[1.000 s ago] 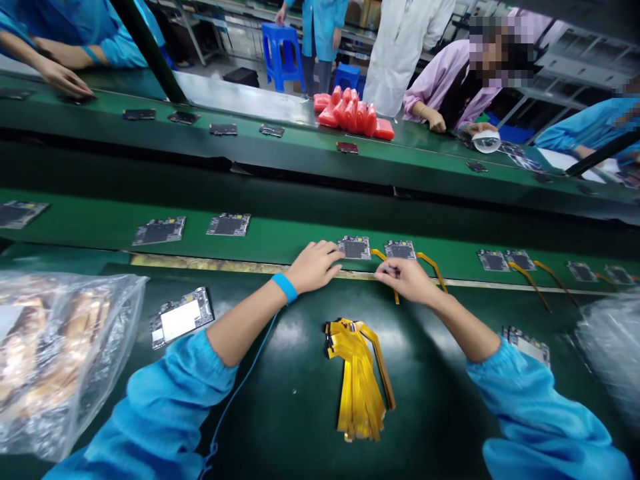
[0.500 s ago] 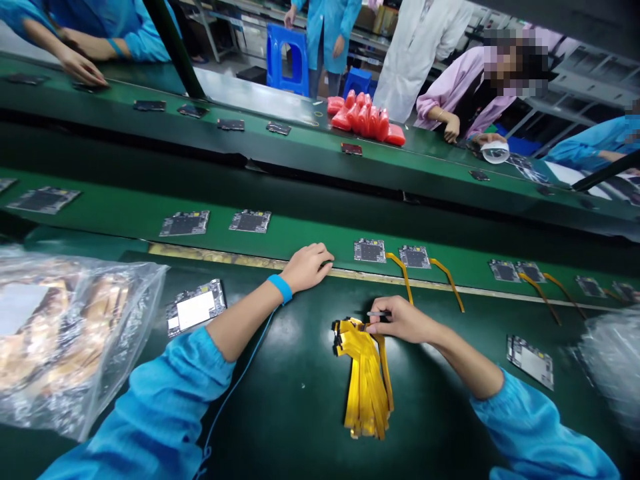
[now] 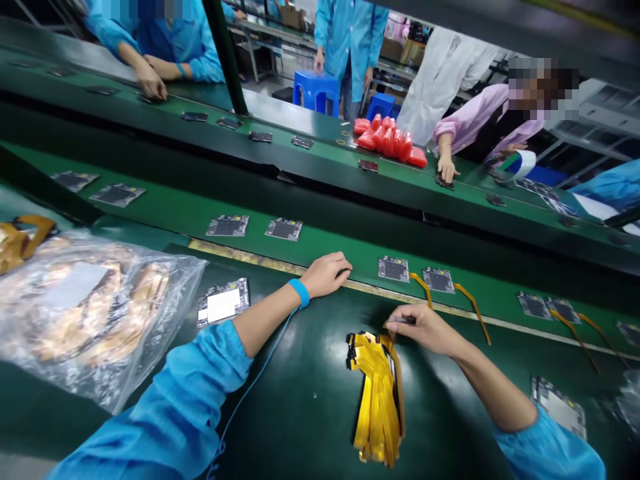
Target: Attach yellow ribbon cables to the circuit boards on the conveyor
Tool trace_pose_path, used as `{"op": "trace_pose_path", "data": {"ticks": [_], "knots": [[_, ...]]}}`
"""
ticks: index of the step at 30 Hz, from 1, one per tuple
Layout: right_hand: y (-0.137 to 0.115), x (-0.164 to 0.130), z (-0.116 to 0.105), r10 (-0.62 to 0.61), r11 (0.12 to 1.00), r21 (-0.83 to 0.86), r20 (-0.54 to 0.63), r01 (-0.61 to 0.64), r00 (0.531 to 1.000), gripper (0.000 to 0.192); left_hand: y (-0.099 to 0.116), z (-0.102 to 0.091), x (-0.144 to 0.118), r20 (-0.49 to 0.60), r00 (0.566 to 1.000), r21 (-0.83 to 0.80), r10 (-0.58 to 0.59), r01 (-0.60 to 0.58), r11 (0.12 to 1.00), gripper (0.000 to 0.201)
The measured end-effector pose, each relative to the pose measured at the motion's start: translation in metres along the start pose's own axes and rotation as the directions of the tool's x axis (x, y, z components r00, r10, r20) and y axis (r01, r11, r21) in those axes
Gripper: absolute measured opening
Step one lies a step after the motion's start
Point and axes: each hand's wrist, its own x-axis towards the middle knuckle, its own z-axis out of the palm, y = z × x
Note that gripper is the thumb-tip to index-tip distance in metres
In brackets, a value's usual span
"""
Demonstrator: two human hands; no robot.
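Note:
My left hand (image 3: 327, 275) rests at the front edge of the green conveyor belt (image 3: 340, 248), fingers loosely bent and apart, holding nothing I can see. A blue wrist strap (image 3: 299, 293) with a thin cord circles that wrist. My right hand (image 3: 425, 328) pinches the upper end of an orange flex cable (image 3: 399, 383), which hangs beside a fanned stack of yellow flex cables (image 3: 376, 407) on the dark green bench. A slim grey tool (image 3: 404, 321) lies within the same fingers, partly hidden. Beyond this hand, a circuit board (image 3: 393, 269) on the belt has an orange cable at its side.
A clear plastic bag (image 3: 125, 313) of copper-coloured parts lies at left, near a circuit board with a white label (image 3: 223, 303). Another board (image 3: 559, 407) lies at right. Several boards ride the belt. Across it are red packets (image 3: 387, 139), a dark post (image 3: 225, 60) and co-workers.
My right hand has drawn slightly up and away from the stack, with the cable's end lifted in its fingers. My left fingers have curled a little. The whole view has shifted.

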Motion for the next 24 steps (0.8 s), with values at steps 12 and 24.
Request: {"op": "trace_pose_path", "data": {"ticks": [12, 24], "knots": [[-0.026, 0.038, -0.022, -0.122, 0.990, -0.088, -0.173, 0.108, 0.977, 0.056, -0.080, -0.057, 0.011, -0.125, 0.891, 0.300, -0.437, 0.454, 0.839, 0.014], [-0.041, 0.107, -0.014, -0.163, 0.965, 0.172, -0.187, 0.196, 0.969, 0.053, -0.090, -0.066, 0.022, 0.033, 0.858, 0.272, -0.513, 0.486, 0.831, 0.013]]}}
